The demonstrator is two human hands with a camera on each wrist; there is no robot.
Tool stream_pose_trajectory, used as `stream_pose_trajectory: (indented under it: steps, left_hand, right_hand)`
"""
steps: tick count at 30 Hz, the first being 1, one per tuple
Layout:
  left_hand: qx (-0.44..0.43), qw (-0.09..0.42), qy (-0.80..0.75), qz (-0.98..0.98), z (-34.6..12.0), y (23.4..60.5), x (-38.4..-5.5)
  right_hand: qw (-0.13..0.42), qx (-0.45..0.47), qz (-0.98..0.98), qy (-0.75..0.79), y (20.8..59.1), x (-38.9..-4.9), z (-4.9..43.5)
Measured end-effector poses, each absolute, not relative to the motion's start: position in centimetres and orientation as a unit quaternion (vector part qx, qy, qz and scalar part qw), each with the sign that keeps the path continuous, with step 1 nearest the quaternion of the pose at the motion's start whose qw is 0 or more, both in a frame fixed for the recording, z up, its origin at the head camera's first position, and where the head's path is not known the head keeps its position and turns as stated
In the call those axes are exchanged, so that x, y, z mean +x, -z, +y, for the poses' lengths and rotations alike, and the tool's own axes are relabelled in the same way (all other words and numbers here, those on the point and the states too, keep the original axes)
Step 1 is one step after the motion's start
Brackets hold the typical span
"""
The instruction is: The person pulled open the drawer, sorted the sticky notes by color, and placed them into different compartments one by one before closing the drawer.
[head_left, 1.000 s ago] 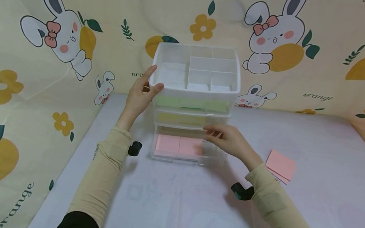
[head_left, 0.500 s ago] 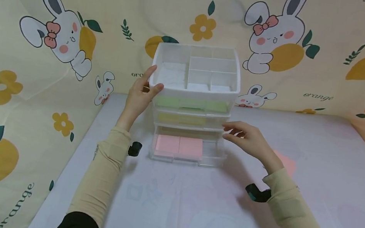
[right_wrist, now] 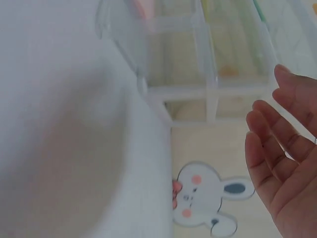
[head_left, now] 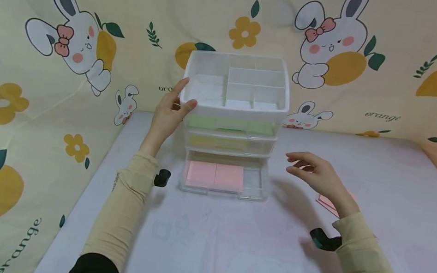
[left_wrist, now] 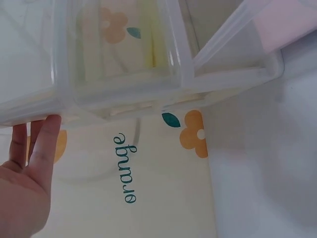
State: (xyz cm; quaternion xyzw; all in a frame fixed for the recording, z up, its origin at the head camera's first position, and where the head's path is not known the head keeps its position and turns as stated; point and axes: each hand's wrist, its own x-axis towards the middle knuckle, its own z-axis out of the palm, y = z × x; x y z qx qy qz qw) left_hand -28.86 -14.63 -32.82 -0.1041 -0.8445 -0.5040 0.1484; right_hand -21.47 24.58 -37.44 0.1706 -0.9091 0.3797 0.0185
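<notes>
A white storage unit with clear drawers (head_left: pixel 234 113) stands at the back of the table. My left hand (head_left: pixel 165 122) rests at its upper left corner, thumb on the front and fingers along the side; in the left wrist view the fingers touch the unit's wall. The bottom drawer (head_left: pixel 253 192) is pulled out, with pink paper squares (head_left: pixel 215 175) side by side in its left and middle; its right part is bare. To the right of the unit, apart from it, my right hand (head_left: pixel 321 178) hovers loosely curled, holding nothing. It partly hides a stack of pink paper squares (head_left: pixel 327 204) on the table.
Above the bottom drawer, a pushed-in drawer shows yellow contents (head_left: pixel 217 142) and another shows green contents (head_left: pixel 233 124). The unit's top tray (head_left: pixel 206 88) is divided into several compartments. A patterned cloth backdrop (head_left: pixel 267 31) hangs close behind.
My right hand has drawn back to the right, from over the bottom drawer to beside the unit. My left hand and the drawers keep their places.
</notes>
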Motion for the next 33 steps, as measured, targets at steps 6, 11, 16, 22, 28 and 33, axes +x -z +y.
stream_pose_trajectory:
  steps: [6,11,16,22,28,33]
  left_hand:
    - [-0.106,0.130,0.511,-0.843,-14.6,32.4,-28.8]
    - [-0.140,0.113,0.510,-0.841,-14.6,31.6,-28.6]
    - [-0.149,0.099,0.512,-0.840,-14.6,31.2,-28.5]
    - [-0.114,0.101,0.532,-0.833,-14.5,31.4,-28.5]
    - [-0.111,0.113,0.538,-0.828,-14.4,31.7,-28.6]
    - [-0.102,0.121,0.530,-0.833,-14.4,31.8,-28.6]
  right_hand:
    - [0.002,0.108,-0.922,-0.371,38.1,-21.1,26.8]
    - [0.001,0.097,-0.925,-0.368,38.4,-20.7,28.9]
    - [-0.004,0.097,-0.920,-0.379,38.8,-20.3,30.7]
    - [0.001,0.091,-0.916,-0.391,39.3,-20.0,32.5]
    - [0.009,0.069,-0.916,-0.396,40.0,-19.9,34.3]
    - [-0.003,0.046,-0.921,-0.386,40.5,-19.8,35.4]
